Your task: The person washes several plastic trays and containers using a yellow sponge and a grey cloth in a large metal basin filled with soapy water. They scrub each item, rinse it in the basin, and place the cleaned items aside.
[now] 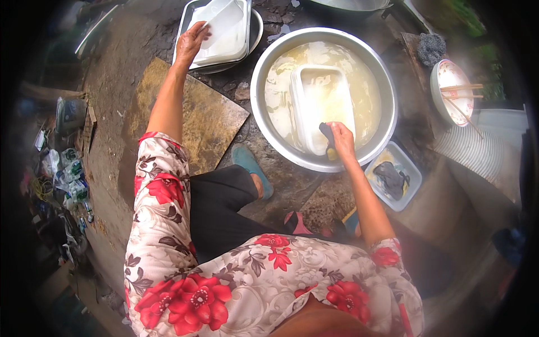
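My left hand point(190, 45) grips the edge of a thin, whitish, translucent piece point(226, 17), which could be a lid or a shallow tray. It is tilted above a white rectangular tray point(223, 52) that rests over a round metal pan point(257, 29). My right hand point(341, 137) pinches a dark grey cloth point(326, 131) at the near side of a big round metal basin point(257, 113). Cloudy, yellowish water point(367, 90) fills much of the basin. White rectangular trays point(322, 90), apparently stacked, sit in this water, close to the cloth.
Right of the basin, a small plastic tray point(414, 179) holds a dark wet cloth point(391, 180). Beyond are a patterned bowl point(452, 78) with chopsticks point(463, 87) across it and a grey scouring pad point(431, 48). A stained flat board point(193, 113) lies left; plastic bottles point(76, 181) are heaped farther left.
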Available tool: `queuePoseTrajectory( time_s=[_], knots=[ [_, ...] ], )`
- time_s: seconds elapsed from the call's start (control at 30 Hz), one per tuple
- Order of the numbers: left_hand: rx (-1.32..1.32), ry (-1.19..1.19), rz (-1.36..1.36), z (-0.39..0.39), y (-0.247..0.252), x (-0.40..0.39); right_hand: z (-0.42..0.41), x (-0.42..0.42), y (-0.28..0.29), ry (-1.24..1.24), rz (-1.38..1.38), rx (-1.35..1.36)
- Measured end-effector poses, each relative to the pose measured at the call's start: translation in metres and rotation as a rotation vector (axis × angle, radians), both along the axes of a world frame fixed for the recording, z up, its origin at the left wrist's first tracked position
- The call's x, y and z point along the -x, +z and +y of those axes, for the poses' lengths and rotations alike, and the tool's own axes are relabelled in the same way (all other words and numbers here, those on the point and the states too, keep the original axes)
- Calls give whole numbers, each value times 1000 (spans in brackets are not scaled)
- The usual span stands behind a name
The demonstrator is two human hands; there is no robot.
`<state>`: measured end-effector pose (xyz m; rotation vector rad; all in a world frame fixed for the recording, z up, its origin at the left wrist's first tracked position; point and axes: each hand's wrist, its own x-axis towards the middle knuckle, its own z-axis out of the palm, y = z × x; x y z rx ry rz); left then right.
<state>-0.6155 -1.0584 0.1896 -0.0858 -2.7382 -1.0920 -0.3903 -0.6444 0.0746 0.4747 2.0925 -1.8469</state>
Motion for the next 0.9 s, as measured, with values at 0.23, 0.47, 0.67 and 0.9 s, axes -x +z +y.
queuePoseTrajectory(
  time_s=[0.23, 0.47, 0.67, 0.9],
  knots=[
    [-251, -91, -22, -28, -12, 12, -10, 3, -30, 49, 162, -63],
    [878, -9, -1, -51, -28, -29, -16, -4, 16, 195, 151, -297],
    [509, -295, 202, 66, -25, -30, -47, -12, 15, 432, 383, -770],
    [350, -309, 30, 200, -92, -57, -46, -20, -54, 505, 430, -1022]
  ],
)
